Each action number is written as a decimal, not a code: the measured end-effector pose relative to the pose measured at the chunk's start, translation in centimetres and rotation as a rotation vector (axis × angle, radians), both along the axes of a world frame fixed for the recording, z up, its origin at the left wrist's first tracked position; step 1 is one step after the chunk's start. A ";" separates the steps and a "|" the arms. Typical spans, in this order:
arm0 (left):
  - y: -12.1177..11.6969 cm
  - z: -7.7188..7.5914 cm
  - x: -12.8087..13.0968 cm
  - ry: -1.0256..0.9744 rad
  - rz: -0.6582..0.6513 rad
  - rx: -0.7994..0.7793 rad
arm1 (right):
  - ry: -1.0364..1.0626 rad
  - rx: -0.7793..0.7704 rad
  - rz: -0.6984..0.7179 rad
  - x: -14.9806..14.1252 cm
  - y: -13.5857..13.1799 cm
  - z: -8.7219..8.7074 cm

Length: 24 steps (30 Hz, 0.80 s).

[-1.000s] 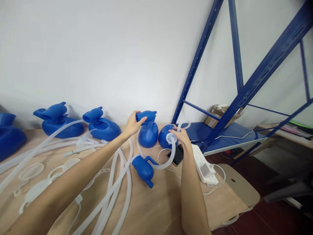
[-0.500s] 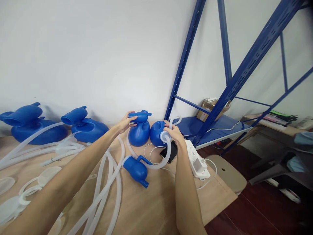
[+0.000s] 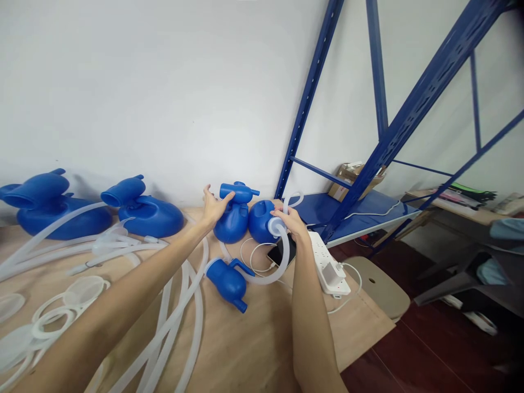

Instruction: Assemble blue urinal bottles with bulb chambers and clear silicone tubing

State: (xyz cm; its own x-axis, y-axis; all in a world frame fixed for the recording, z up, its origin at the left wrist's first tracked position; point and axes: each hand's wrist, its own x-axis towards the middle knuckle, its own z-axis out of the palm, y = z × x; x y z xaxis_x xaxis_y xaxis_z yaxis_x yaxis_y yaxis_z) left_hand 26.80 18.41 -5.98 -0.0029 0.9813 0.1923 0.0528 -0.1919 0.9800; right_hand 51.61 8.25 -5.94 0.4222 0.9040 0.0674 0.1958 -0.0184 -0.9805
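Observation:
My left hand [image 3: 216, 207] is open, fingers spread. Its thumb touches a blue spouted head piece [image 3: 241, 192] resting on top of a blue urinal bottle [image 3: 230, 225] by the wall. Just to the right, my right hand [image 3: 291, 218] is closed on the white cap [image 3: 277, 226] at the mouth of a second blue bottle [image 3: 259, 222]. From this cap a translucent hose [image 3: 282, 259] curves down toward another blue spouted head [image 3: 227, 279], which lies on its side on the table. Part of the cap's edge is hidden by my right fingers.
Two more blue urinal bottles [image 3: 151, 217] stand at the left, amid translucent hoses [image 3: 188, 322] and white rings and lids [image 3: 84, 292]. A phone [image 3: 280, 252], cables and a white power strip [image 3: 327, 267] lie to the right. Beyond rises a blue metal shelf [image 3: 327, 210].
My left hand has loosened its grip on the upper head piece and spread its fingers; that piece now sits slightly further right. My right hand stays at the white cap.

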 end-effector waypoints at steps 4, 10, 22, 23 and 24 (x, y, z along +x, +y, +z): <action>-3.0 -1.7 -0.3 0.170 0.094 0.179 | 0.052 -0.006 0.031 0.1 -0.1 -0.1; -3.6 -5.2 0.0 0.554 -0.071 0.319 | 0.058 -0.025 0.058 0.1 0.0 -0.3; -1.1 -3.2 3.6 0.642 -0.308 0.592 | 0.015 -0.003 0.088 0.8 0.6 -2.0; -1.3 -2.8 4.5 0.650 -0.411 0.640 | 0.012 0.000 0.094 0.8 0.5 -2.1; -1.4 -2.4 5.4 0.654 -0.508 0.684 | 0.006 0.001 0.098 0.8 0.4 -2.1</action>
State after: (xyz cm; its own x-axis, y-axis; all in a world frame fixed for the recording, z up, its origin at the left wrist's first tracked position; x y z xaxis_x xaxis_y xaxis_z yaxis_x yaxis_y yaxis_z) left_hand 32.20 16.99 -8.38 0.6779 0.5223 0.5174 0.2882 -0.8362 0.4666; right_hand 52.37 8.61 -8.03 0.3318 0.9410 0.0660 0.1906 0.0016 -0.9817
